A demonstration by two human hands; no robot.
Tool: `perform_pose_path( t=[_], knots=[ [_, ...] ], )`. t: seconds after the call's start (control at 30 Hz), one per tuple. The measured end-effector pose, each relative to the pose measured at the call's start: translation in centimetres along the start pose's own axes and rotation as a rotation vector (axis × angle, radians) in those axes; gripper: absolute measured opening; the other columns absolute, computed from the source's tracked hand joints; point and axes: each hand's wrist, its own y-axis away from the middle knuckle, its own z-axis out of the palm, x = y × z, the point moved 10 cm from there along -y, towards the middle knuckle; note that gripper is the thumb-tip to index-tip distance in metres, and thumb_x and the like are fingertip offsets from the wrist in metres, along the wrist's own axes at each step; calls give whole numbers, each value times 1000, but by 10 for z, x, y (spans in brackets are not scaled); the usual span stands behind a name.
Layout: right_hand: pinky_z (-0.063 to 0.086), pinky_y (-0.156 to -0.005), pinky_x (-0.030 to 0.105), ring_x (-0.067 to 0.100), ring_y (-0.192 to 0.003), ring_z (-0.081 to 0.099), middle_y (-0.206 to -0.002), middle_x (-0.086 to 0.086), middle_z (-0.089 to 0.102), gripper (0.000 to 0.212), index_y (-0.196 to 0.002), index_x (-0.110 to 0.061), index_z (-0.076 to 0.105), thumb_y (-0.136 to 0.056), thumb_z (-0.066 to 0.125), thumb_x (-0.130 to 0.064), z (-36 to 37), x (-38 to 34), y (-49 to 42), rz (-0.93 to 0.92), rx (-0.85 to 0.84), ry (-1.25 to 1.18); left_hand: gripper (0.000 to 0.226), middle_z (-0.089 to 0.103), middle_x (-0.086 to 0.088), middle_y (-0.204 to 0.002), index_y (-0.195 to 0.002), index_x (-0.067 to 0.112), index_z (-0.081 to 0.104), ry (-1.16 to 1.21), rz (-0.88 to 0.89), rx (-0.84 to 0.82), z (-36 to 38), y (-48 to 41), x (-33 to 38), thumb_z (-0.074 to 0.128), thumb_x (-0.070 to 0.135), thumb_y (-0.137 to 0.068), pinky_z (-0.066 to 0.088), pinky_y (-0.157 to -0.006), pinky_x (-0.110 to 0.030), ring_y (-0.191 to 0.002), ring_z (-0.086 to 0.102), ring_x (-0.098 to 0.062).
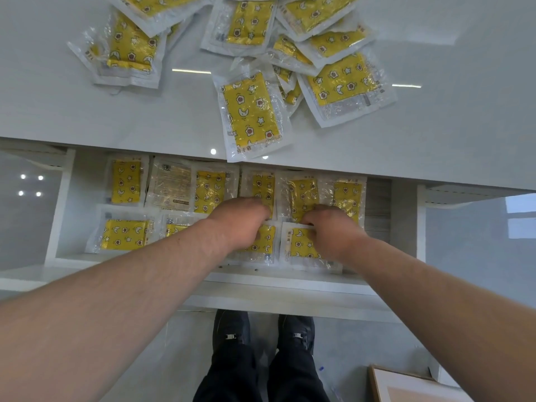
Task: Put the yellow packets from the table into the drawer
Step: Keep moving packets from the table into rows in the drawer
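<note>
Several yellow packets in clear wrappers lie in a loose pile on the white table (87, 117), one packet (251, 114) hanging over its near edge. Below it the white drawer (61, 204) stands pulled out, with several yellow packets laid in two rows. My left hand (242, 220) is inside the drawer, fingers curled down onto a front-row packet (265, 242). My right hand (329, 230) rests beside it, fingers pressing on another front-row packet (300, 245). Whether either hand pinches its packet or only presses it flat is hidden by the fingers.
One packet in the back row (171, 184) lies face down, showing its pale printed side. My dark shoes (262, 335) stand under the drawer front. A brown-framed board (406, 387) lies on the floor at the lower right. Glossy cabinet fronts flank the drawer.
</note>
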Motion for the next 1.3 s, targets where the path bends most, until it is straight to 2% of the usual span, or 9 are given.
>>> perform_pose_path(
  t=[0.13, 0.33, 0.43, 0.5, 0.6, 0.77, 1.03, 1.17, 1.3],
  knots=[
    [46, -93, 37, 25, -109, 51, -111, 2, 58, 19, -112, -21, 60, -94, 54, -20, -1, -3, 5, -40, 31, 51, 17, 58, -2, -100, -99, 15, 59, -49, 2, 111, -3, 6, -3, 62, 25, -85, 38, -67, -29, -95, 55, -24],
    [46, -89, 34, 23, -107, 52, -111, 1, 59, 21, -114, -21, 57, -93, 55, -19, 1, -6, 5, -83, 33, 60, 18, 56, 0, -99, -100, 17, 56, 46, -1, 72, 8, 7, -11, 58, 31, -89, 34, -62, -27, -90, 56, -21],
    [47, -95, 40, 30, -112, 53, -119, 7, 58, 36, -122, -17, 56, -87, 65, -19, -7, -15, 12, -185, 138, 121, 30, 53, 0, -109, -113, 19, 53, 37, 45, 52, 8, 12, -7, 59, 35, -88, 34, -65, -27, -98, 54, -21],
    [52, -89, 45, 34, -103, 59, -113, 11, 61, 46, -119, -14, 61, -75, 77, -17, -12, -25, 24, -328, 190, 188, 34, 50, 0, -115, -123, 23, 50, -48, 161, 68, 6, 21, -1, 56, 30, -91, 36, -71, -28, -105, 50, -20],
    [56, -71, 37, 27, -88, 63, -98, 6, 64, 42, -108, -19, 69, -69, 82, -15, -3, -25, 34, -479, 134, 279, 41, 49, 2, -119, -131, 28, 45, -162, 354, 54, 15, 35, 0, 55, 20, -92, 43, -82, -29, -109, 47, -17],
    [49, -92, 34, 19, -107, 54, -119, -2, 57, 39, -128, -25, 57, -90, 65, -23, 4, 4, 21, -252, 11, 27, 46, 50, 3, -123, -134, 29, 49, -106, 334, 24, 26, 33, -8, 60, 24, -90, 46, -81, -28, -110, 48, -17],
    [50, -91, 36, 20, -109, 54, -123, -2, 55, 42, -131, -27, 49, -91, 60, -25, 8, -1, 16, -211, -82, 98, 41, 49, 3, -122, -133, 29, 48, -135, 283, -35, 21, 31, -7, 53, 31, -92, 47, -85, -33, -111, 47, -18],
    [53, -79, 31, 17, -95, 60, -104, -8, 59, 30, -123, -25, 57, -94, 52, -32, -31, -35, 38, -253, -20, -39, 34, 62, 7, -92, -105, 23, 65, 89, 241, 224, -43, 55, 5, 40, 42, -90, 53, -64, -31, -83, 61, -15],
    [51, -71, 25, 4, -77, 55, -84, -17, 56, 18, -106, -25, 67, -91, 57, -30, -111, -77, 77, -345, 151, -238, 28, 60, 10, -64, -77, 18, 69, 311, 224, 591, -137, 98, 8, 51, 37, -87, 47, -46, -26, -55, 53, -9]
  ],
)
